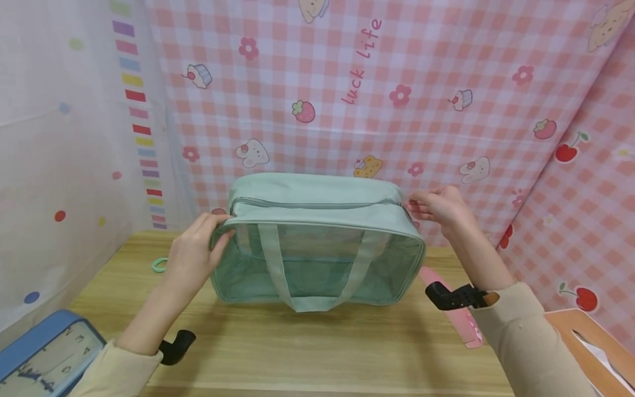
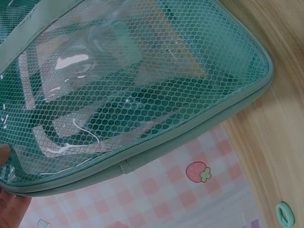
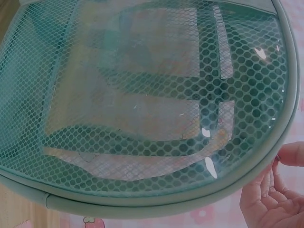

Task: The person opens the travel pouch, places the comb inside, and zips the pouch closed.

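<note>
"luck life" backdrop (image 1: 367,113) behind bag (image 1: 317,242)

A green bag (image 1: 317,240) is filling mid-frame, blocking the way to the checked curtain (image 1: 327,132) behind. The left hand (image 1: 198,240) and right hand (image 1: 439,207) are obstructing its 2 ends. I'm seeing 1 lane of bare tabletop (image 1: 317,353) at lower centre; a blue clock (image 1: 52,353) is hemming the lower left, a pink comb (image 1: 461,325) the lower right.

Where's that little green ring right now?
In the head view, the green ring lies on the wooden table, left of the green bag and just beside the left hand.
</note>
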Motion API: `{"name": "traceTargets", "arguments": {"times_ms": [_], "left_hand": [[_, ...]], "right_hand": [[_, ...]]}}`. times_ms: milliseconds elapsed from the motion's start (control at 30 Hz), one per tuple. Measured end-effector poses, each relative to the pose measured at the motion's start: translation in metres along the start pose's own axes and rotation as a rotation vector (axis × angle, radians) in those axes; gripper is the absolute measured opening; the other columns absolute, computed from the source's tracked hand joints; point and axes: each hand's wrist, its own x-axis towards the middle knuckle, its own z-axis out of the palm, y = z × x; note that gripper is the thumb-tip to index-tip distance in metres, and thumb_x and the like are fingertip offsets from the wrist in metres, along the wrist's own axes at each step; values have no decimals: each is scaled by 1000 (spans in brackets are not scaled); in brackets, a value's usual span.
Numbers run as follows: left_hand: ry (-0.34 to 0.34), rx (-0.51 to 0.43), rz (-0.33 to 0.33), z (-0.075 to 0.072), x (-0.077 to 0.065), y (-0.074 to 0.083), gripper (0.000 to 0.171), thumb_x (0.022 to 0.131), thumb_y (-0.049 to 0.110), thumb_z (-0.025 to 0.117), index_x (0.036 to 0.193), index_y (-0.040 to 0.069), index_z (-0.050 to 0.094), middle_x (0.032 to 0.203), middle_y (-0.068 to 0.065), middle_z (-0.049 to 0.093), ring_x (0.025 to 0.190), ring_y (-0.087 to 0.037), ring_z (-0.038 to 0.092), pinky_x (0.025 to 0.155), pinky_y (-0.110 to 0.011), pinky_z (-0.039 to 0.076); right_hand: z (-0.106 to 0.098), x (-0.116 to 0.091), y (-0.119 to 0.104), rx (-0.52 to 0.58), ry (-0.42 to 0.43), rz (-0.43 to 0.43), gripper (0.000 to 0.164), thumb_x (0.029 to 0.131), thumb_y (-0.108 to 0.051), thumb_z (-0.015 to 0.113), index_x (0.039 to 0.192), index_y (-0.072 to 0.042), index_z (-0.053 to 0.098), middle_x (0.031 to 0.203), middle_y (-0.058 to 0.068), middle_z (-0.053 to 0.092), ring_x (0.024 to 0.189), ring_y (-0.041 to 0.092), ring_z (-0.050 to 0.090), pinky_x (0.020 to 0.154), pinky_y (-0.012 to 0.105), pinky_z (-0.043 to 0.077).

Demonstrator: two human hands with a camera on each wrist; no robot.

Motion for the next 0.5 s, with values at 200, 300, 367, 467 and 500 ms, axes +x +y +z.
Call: {"name": "traceTargets", "arguments": {"times_ms": [200, 300, 367, 467, 500], "left_hand": [[1, -1, -2, 0, 0, -1, 25, 76, 3, 71, 99, -1, 62, 90, -13, 63, 81, -30, 64, 61, -43, 53], [4, -5, 0, 0, 0, -1, 25, 76, 2, 71, 99, -1, 62, 90, -14, 63, 81, -30, 64, 62, -43, 53], [5, -5, 2, 0, 0, -1, 25, 76, 2, 71, 99, -1, 62, 90, -13, 63, 81, -30, 64, 62, -42, 53], [5, -6, 5, 0, -1, -1, 25, 76, 2, 71, 99, -1, 62, 90, -13, 63, 81, -29, 64, 61, -42, 53], [5, -7, 6, 0, 0, -1, 25, 76, 2, 71, 99, -1, 62, 90, -13, 63, 81, -29, 64, 61, -42, 53]], "right_hand": [[2, 0, -3, 11, 2, 7, 44, 91, -18, 52, 122, 14, 46, 60, -15, 62, 63, -4, 62, 64, 13, 53], [2, 0, -4, 15, -2, 6, 43, 92, -19, 52, 120, 13, 47, 60, -15, 63, 63, -3, 62, 64, 14, 54], [2, 0, -5, 24, -3, 5, 36, 92, -18, 52, 115, 9, 52, 60, -14, 63, 63, -3, 63, 65, 14, 54], [1, 0, -5, 41, -5, 4, 22, 91, -18, 53, 101, 2, 57, 60, -14, 63, 62, -2, 63, 64, 14, 54], [1, -1, -6, 47, -5, 5, 20, 91, -18, 53, 98, 1, 57, 60, -14, 63, 61, -2, 63, 64, 15, 54]]}}
